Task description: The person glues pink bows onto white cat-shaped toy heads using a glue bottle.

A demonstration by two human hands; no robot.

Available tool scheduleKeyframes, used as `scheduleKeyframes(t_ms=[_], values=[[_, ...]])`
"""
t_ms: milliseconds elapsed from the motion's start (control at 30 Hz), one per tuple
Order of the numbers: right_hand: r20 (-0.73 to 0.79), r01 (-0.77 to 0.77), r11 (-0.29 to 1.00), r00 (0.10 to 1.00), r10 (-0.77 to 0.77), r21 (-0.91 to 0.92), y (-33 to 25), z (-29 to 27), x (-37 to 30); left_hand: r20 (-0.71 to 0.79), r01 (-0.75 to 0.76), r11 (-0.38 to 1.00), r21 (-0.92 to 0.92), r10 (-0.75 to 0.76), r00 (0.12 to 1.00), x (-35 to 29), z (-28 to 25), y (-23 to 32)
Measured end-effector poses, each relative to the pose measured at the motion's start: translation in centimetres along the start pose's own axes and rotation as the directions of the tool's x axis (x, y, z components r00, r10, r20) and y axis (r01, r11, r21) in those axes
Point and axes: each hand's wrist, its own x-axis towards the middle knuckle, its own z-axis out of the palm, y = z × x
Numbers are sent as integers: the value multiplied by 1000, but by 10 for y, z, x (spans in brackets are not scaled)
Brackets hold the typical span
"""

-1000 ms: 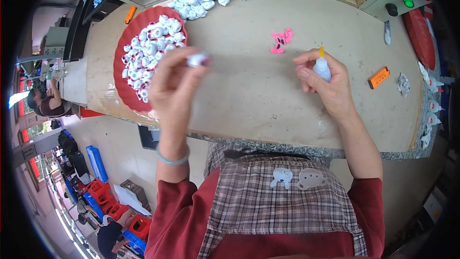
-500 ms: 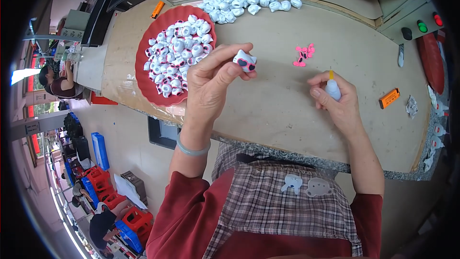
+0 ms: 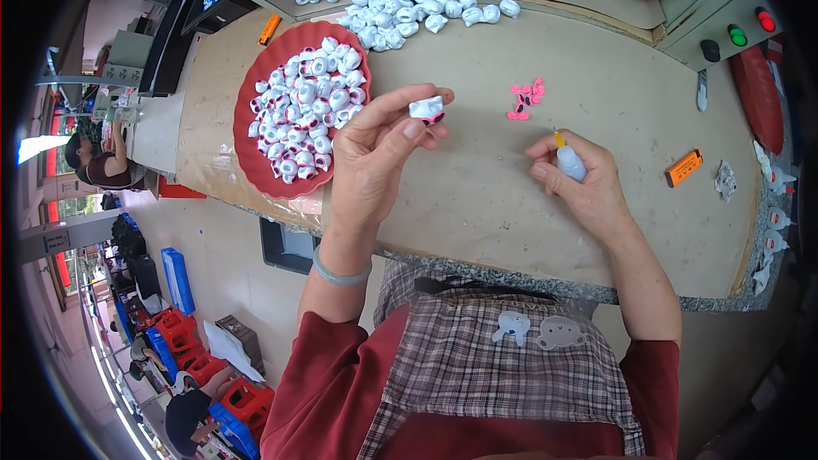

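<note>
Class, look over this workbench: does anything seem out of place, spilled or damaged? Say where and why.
A crumpled pale scrap lies on the tabletop, just right of an orange item; it looks like litter. At the back, white pieces straggle from the shelf onto the table, perhaps deliberately. No damage stands out.

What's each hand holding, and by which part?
Left hand: white-and-pink piece, fingers around its left side. Right hand: yellow-tipped bottle, by its body.

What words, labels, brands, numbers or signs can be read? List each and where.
None can be read.
Orange box: dark print, too small.
Small bottles at right: red marks, too blurred.
Pillar sign, far left: too small.
Bottle in the right hand: no lettering shows.
</note>
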Motion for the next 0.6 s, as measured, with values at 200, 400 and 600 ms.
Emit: scheduleKeyframes(t_ms=[200,400,600], values=[[-13,-15,1000,1000,15,-21,0,-1,-1,-43,-26,1000,-16,26,999,-2,-15,-1],[-21,-28,998,999,27,-49,0,-2,-1,-126,-17,995,-94,5,992,-1,-17,7],[-6,-55,998,998,54,-44,-4,-3,0,-354,-98,770,631,397,847,5,-71,46]])
